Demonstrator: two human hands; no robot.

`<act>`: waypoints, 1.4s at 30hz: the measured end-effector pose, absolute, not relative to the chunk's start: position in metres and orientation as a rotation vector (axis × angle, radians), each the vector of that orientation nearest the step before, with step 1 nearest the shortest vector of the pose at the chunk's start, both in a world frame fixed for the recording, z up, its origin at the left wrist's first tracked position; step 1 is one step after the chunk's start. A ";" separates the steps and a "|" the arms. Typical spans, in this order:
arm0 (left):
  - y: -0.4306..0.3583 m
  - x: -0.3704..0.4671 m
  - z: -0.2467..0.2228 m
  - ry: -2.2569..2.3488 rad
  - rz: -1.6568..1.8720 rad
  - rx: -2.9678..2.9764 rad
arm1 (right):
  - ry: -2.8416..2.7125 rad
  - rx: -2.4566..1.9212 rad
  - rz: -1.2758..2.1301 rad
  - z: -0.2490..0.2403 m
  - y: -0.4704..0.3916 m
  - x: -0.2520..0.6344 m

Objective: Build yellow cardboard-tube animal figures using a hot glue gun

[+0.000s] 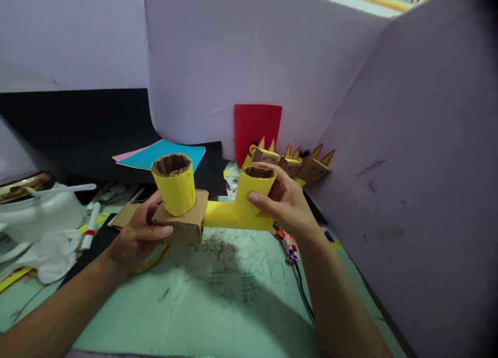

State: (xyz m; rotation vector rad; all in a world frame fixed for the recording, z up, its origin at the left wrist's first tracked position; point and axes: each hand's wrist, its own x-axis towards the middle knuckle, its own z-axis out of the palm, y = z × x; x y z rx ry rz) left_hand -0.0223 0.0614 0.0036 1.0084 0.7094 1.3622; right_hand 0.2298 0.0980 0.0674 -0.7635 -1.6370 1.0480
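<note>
Between my two hands, above the table, is a cardboard model [220, 214] partly covered in yellow paper. Its left end is a bare brown cardboard box with a yellow tube [177, 192] standing on top. A yellow bar joins the box to a second upright yellow tube [251, 192] at the right; both tubes are open at the top. My left hand [140, 228] grips the box from the left, thumb along its front. Around the right tube my right hand [286, 197] is closed, thumb in front and fingers behind.
Spiked yellow cardboard figures [298, 163] stand at the back beside a red sheet [258, 124]. Blue paper [163, 153] lies on black sheets. At left are a white pot [42, 212], a marker [91, 226] and crumpled tissue [54, 254]. A black cable [303, 290] crosses the green table [194, 316].
</note>
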 end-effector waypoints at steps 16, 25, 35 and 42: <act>0.072 -0.023 -0.024 0.565 1.442 1.249 | -1.635 -0.928 0.145 0.063 0.084 0.208; 0.068 -0.022 -0.016 0.516 1.442 1.162 | -1.658 -0.913 0.130 0.059 0.090 0.209; 0.067 -0.020 -0.017 0.452 1.453 1.167 | -1.706 -0.859 0.075 0.057 0.090 0.212; 0.065 -0.019 -0.011 0.519 1.463 1.161 | -1.701 -0.832 0.004 0.058 0.089 0.211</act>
